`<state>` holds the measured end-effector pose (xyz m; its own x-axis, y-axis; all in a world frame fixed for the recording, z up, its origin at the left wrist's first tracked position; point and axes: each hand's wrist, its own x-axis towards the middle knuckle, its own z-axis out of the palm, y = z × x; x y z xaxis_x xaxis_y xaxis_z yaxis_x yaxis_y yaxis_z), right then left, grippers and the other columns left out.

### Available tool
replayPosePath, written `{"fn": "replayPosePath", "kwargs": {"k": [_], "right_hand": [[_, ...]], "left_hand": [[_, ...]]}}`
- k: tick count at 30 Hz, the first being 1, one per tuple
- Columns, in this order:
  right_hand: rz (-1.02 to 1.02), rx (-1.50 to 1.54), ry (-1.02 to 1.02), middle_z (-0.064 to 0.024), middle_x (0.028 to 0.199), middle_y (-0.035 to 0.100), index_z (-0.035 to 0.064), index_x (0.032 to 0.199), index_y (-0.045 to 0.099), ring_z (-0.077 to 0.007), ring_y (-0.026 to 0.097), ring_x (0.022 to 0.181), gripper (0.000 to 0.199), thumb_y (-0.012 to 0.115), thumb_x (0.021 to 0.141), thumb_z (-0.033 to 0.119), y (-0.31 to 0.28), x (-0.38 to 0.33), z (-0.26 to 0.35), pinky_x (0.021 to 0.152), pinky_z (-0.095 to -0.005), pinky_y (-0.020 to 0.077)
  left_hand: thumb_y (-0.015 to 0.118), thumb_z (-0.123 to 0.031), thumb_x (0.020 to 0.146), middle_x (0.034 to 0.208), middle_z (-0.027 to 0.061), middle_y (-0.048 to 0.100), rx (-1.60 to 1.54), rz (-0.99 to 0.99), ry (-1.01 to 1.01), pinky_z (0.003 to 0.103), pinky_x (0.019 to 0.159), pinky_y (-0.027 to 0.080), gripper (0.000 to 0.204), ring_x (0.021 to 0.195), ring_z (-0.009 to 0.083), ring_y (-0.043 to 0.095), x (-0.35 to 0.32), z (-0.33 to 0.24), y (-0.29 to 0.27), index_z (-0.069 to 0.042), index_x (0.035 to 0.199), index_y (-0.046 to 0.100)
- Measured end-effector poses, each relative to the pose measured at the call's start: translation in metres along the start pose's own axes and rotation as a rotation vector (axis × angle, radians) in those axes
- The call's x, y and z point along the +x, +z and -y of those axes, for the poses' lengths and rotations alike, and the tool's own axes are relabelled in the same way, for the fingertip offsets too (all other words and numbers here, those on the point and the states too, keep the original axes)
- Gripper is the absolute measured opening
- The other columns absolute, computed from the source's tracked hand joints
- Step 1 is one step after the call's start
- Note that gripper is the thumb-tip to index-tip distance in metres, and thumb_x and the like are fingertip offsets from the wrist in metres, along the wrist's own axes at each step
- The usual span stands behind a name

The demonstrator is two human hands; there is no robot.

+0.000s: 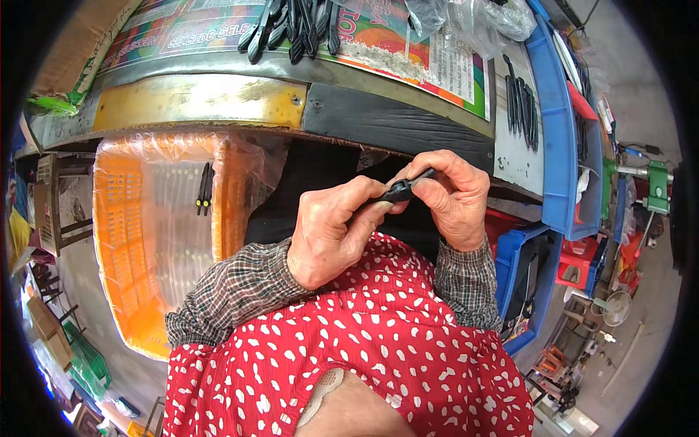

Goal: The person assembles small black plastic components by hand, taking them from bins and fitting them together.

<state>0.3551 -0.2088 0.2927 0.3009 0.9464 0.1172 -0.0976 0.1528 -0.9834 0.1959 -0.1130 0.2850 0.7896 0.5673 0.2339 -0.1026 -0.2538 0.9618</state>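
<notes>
My left hand [331, 226] and my right hand [453, 197] meet over my lap, each pinching one end of a small black plastic part [400, 191]. It looks like the longer black pieces on the bench, but my fingers cover much of it. A pile of similar black handle-like pieces [295, 29] lies on the bench beyond my hands. More slim black pieces [520, 105] are lined up at the bench's right end. Left of my lap, two black pieces with pale tips [204, 189] lie in the lined orange crate [116, 218].
The bench's front edge carries a brass-coloured strip [200, 102] and a dark strip [393, 120]. Crumpled clear plastic bags [502, 18] sit at the back. A blue bin [557, 146] stands at the right, with another blue crate [510, 284] below it. A fan [617, 309] stands farther right.
</notes>
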Motion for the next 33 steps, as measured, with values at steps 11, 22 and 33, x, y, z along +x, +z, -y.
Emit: {"fn": "replayPosePath", "kwargs": {"k": [11, 22, 33], "right_hand": [[-0.093, -0.15, 0.137, 0.0003, 0.069, 0.057, -0.001, 0.091, 0.061, -0.0014, 0.046, 0.053, 0.018, 0.063, 0.088, 0.016, 0.015, 0.001, 0.015, 0.045, -0.0151, 0.0344], [-0.224, -0.116, 0.273, 0.001, 0.065, 0.057, 0.001, 0.085, 0.062, -0.0011, 0.048, 0.05, 0.022, 0.062, 0.089, 0.023, 0.021, -0.01, -0.005, 0.042, -0.0148, 0.0358], [-0.263, -0.08, 0.226, 0.0001, 0.061, 0.055, 0.0002, 0.086, 0.059, -0.0023, 0.044, 0.045, 0.025, 0.061, 0.09, 0.025, 0.025, -0.015, -0.02, 0.038, -0.016, 0.0321]], "left_hand": [[0.053, -0.009, 0.092, 0.067, 0.0021, 0.059, -0.767, 0.209, -0.579, 0.016, 0.042, 0.034, 0.01, 0.049, 0.0023, 0.046, -0.003, -0.005, -0.009, 0.001, 0.092, 0.054], [0.054, -0.012, 0.093, 0.066, 0.005, 0.057, -0.895, 0.185, -0.69, 0.018, 0.041, 0.03, 0.012, 0.047, 0.0052, 0.042, -0.013, 0.012, -0.002, 0.0, 0.09, 0.053], [0.055, -0.009, 0.091, 0.063, 0.003, 0.058, -0.924, 0.134, -0.706, 0.017, 0.037, 0.032, 0.011, 0.043, 0.0038, 0.044, -0.015, 0.017, 0.002, 0.001, 0.087, 0.055]]}}
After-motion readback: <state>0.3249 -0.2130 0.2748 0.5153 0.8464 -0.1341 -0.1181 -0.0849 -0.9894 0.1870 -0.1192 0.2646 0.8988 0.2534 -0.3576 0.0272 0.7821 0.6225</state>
